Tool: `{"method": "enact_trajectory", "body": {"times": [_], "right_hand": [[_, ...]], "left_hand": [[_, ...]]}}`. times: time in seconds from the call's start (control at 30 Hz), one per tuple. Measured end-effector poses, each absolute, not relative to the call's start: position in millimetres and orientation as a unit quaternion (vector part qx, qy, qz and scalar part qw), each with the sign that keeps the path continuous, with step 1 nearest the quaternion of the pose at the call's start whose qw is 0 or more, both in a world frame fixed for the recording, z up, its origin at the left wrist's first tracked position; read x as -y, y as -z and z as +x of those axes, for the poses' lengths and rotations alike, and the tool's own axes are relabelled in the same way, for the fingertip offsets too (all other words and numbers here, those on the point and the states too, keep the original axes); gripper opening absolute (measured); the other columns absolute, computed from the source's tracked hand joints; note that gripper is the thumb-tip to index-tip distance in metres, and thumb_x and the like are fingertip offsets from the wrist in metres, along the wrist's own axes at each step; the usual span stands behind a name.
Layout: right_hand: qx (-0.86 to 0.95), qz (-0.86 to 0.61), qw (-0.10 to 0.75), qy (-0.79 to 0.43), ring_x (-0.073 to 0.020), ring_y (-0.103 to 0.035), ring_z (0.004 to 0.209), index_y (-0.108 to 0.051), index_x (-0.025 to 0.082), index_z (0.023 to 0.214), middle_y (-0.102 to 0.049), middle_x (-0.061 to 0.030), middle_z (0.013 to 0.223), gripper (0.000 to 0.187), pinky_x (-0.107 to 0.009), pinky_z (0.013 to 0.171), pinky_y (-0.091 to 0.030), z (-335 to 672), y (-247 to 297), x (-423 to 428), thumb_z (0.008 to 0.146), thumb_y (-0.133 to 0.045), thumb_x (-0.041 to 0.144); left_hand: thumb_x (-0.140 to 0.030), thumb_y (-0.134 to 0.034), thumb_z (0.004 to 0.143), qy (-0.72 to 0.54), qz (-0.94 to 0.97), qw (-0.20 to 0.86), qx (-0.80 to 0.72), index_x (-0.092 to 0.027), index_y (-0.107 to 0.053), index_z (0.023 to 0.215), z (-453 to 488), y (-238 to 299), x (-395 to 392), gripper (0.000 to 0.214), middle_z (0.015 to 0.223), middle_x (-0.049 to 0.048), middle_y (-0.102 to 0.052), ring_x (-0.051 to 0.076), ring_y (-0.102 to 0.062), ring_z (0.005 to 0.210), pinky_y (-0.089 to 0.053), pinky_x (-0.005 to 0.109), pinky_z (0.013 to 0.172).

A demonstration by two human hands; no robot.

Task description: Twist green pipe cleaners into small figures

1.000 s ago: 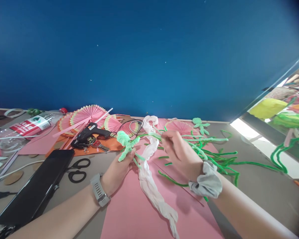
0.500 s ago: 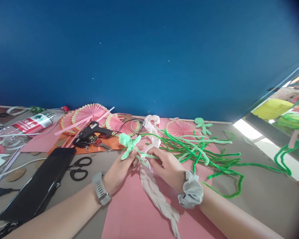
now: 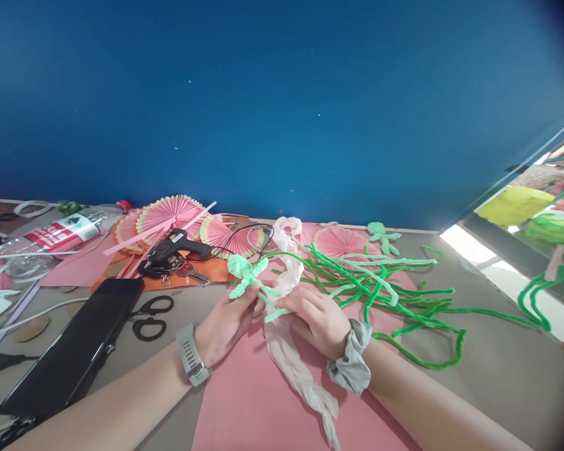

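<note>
My left hand (image 3: pixel 230 319) is closed around the base of a light green pipe-cleaner sprig (image 3: pixel 245 274) with several looped leaves. Pale green stem ends (image 3: pixel 273 315) stick out to the right of it, and my right hand (image 3: pixel 317 318) pinches one of them between thumb and fingers. Beneath both hands a crumpled white paper strip (image 3: pixel 301 382) runs down over a pink sheet (image 3: pixel 244 401). Just right of my right hand lies a loose heap of green pipe cleaners (image 3: pixel 385 288). A similar leafy sprig (image 3: pixel 383 237) rests near the wall.
Left of my hands are black-handled scissors (image 3: pixel 150 318), a black phone or tablet (image 3: pixel 70 351), a black glue gun (image 3: pixel 173 250), keys (image 3: pixel 192 272), pink paper fans (image 3: pixel 172 216) and a plastic bottle (image 3: pixel 61 237). A blue wall (image 3: pixel 263 113) rises behind the table.
My right hand has shifted slightly down, and the stem end it holds now points down to the left. The sprig in my left hand has moved slightly right.
</note>
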State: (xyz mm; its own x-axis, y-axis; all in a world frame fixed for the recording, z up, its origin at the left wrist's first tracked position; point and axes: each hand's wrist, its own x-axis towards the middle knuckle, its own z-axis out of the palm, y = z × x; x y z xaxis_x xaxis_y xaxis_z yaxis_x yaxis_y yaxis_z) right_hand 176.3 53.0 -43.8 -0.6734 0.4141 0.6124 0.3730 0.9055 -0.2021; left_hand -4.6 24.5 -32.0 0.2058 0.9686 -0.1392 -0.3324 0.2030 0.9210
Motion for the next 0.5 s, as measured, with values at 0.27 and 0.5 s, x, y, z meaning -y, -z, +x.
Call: {"method": "enact_trajectory", "body": {"times": [0.27, 0.5], "right_hand": [[0.918, -0.167, 0.360, -0.016, -0.0154, -0.058, 0.075, -0.051, 0.016, 0.100, -0.062, -0.0068, 0.083, 0.019, -0.026, 0.065, -0.049, 173.9, 39.5, -50.2, 0.086, -0.040, 0.010], [0.920, -0.144, 0.359, -0.065, -0.0147, -0.057, 0.090, -0.047, 0.016, 0.110, -0.062, -0.0083, 0.096, 0.025, -0.026, 0.076, -0.048, 171.4, 41.6, -46.3, 0.088, -0.038, 0.010]], "left_hand": [[-0.034, -0.050, 0.083, -0.450, 0.410, 0.710, -0.356, -0.016, -0.051, 0.070, -5.0, 36.5, -22.6, 0.023, 0.064, -0.0016, -0.048, 0.009, -0.045, 0.061, -0.040, 0.023, 0.061], [-0.041, -0.046, 0.083, -0.418, 0.520, 0.598, -0.444, -0.016, -0.049, 0.069, -7.4, 38.0, -24.8, 0.029, 0.063, -0.0032, -0.045, 0.010, -0.043, 0.061, -0.038, 0.024, 0.064]]}}
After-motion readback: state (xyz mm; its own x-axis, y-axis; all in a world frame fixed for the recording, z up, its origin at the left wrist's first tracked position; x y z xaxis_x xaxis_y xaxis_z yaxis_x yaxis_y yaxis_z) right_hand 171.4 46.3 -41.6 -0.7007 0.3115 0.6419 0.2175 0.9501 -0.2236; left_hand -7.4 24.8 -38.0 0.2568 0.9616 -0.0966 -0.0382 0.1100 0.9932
